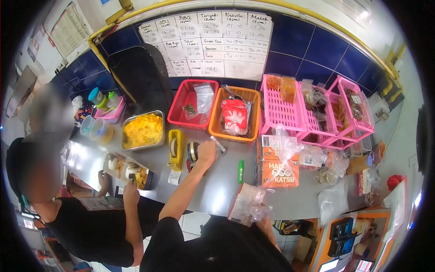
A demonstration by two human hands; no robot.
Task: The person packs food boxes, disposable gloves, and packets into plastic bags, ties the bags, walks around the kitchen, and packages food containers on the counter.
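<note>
My left hand reaches over the steel counter, fingers curled; what they hold is too small to make out. Clear plastic lies at its fingertips. Just left of it is a dark and silver round item, and beyond that a yellow tape dispenser. At the counter's front edge my right hand is closed on the clear plastic bag around a box. Further right, orange boxes in another clear bag stand on the counter. A green marker lies between my hands and those boxes.
At left, a co-worker in black handles a food box. Along the back are a tray of yellow food, a red basket, an orange basket and pink baskets. Plastic packets lie at right.
</note>
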